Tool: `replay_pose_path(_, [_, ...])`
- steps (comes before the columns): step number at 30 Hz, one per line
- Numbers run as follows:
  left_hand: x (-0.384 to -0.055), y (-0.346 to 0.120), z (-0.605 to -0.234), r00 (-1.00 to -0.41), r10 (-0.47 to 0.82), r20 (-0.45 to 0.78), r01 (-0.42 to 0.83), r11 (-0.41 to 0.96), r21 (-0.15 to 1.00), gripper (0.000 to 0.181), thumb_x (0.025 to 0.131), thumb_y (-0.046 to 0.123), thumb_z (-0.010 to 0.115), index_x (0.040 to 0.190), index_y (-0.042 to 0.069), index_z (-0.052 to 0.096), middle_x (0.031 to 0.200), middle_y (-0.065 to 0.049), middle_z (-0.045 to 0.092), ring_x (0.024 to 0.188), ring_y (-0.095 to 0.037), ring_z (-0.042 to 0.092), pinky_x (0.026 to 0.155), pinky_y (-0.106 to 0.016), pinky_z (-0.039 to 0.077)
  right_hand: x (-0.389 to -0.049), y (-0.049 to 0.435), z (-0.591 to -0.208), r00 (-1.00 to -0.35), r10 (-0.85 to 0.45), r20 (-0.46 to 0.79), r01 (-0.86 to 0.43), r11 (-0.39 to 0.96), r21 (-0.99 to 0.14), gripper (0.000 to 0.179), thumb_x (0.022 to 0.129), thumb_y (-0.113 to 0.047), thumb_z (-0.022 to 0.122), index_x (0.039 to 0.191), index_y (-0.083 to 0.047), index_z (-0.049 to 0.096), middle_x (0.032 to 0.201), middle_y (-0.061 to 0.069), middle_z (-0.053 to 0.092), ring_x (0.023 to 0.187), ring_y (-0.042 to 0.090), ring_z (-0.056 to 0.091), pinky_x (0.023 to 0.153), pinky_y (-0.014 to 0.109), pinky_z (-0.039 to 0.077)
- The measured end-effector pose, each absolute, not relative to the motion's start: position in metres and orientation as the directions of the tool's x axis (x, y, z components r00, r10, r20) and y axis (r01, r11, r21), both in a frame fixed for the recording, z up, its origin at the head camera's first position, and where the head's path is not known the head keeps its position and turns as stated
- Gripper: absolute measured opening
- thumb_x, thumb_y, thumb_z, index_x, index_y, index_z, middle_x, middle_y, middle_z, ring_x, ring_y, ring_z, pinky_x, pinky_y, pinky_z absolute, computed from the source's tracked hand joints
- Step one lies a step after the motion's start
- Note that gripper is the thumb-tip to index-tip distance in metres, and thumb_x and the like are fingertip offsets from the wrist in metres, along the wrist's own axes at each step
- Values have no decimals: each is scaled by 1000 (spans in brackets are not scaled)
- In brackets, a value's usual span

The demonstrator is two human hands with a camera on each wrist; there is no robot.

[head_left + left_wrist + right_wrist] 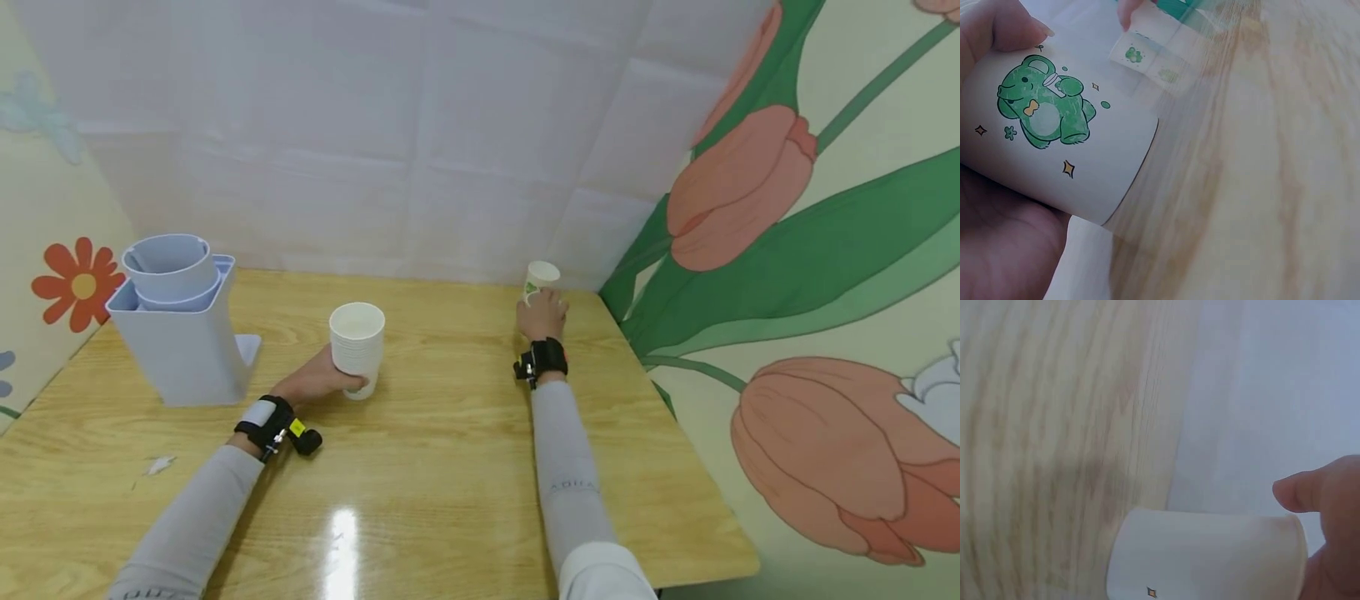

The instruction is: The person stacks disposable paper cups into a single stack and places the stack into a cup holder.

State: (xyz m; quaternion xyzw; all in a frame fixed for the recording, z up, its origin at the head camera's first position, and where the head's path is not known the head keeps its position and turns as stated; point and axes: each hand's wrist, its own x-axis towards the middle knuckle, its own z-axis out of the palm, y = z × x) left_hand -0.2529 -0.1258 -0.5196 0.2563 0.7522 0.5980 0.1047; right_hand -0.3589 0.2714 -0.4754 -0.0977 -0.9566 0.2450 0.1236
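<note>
A stack of white paper cups (357, 333) is gripped from the side by my left hand (324, 375), thumb near the bottom. In the left wrist view the lowest paper cup (1044, 106) bears a green bear print. Far off at the back right, a single paper cup (542, 273) stands upright on the table. My right hand (543, 317) is at this cup, partly hiding it in the head view. The right wrist view has the thumb (1300, 490) straight and apart from the cup wall, just past the rim.
On the left of the wooden table (442, 467) stands a pale plastic container (191, 354) with a round insert (171, 268) in its top. White sheeting (390, 167) covers the wall behind. A flower-painted wall (810, 392) borders the right edge. A torn mark (159, 465) shows at front left.
</note>
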Motion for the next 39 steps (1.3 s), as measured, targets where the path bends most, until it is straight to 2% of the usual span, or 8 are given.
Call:
replay_pose_path(6, [-254,-124,-520,-846,513,148,263,159,952,79,82,0,74,147,-4,30,134,-21,47,118,-25,47,109,-51,34,-348,269,-469,-970,212,122,124,855,-504,62,103,-32,49,151,5,31,153,30,31,136,52,31,104,63,42])
replay_pose_path(13, [-252,-126,-520,-845,514,149,266,161,951,78,82,3,75,146,-5,30,132,-22,48,117,-24,48,108,-49,36,-344,264,-458,-988,128,91,61,846,-530,62,92,-32,67,140,4,52,141,29,49,126,45,51,99,56,49])
replay_pose_path(16, [-252,-126,-522,-847,509,156,275,168,947,76,82,4,75,145,-4,32,129,-18,50,115,-21,49,105,-44,39,-342,258,-453,-997,48,56,9,838,-546,63,93,-38,64,137,6,56,136,27,58,121,41,58,98,52,50])
replay_pose_path(20, [-252,-126,-525,-844,509,170,294,174,940,74,83,2,75,143,-5,32,127,-16,51,113,-18,51,102,-41,41,-337,244,-442,-997,-69,43,-81,811,-579,67,98,-45,57,140,7,52,139,27,57,124,41,57,102,51,48])
replay_pose_path(25, [-251,-125,-523,-840,515,171,300,177,937,76,83,2,75,144,-4,30,130,-20,49,116,-21,49,105,-48,38,-327,228,-424,-972,-172,163,-237,736,-635,63,103,-44,53,143,4,50,142,25,52,128,39,53,104,52,47])
replay_pose_path(31, [-252,-126,-524,-845,513,152,284,190,940,77,82,3,76,144,-5,31,130,-22,50,116,-25,49,107,-50,38,-310,210,-404,-911,-198,363,-401,632,-663,59,104,-43,52,145,0,48,141,23,44,126,36,45,104,55,43])
replay_pose_path(34, [-253,-126,-526,-843,517,151,290,199,936,77,82,4,76,144,-5,31,130,-22,50,117,-26,49,107,-51,38,-301,197,-395,-836,-209,508,-529,556,-641,65,104,-52,48,144,-1,49,138,24,46,120,36,47,96,52,47])
replay_pose_path(39, [-253,-125,-525,-842,517,152,291,199,936,77,82,5,76,144,-4,31,130,-22,49,117,-27,49,107,-52,37,-289,174,-388,-645,-224,731,-742,413,-529,85,98,-71,38,144,0,47,132,24,45,114,34,48,85,43,49])
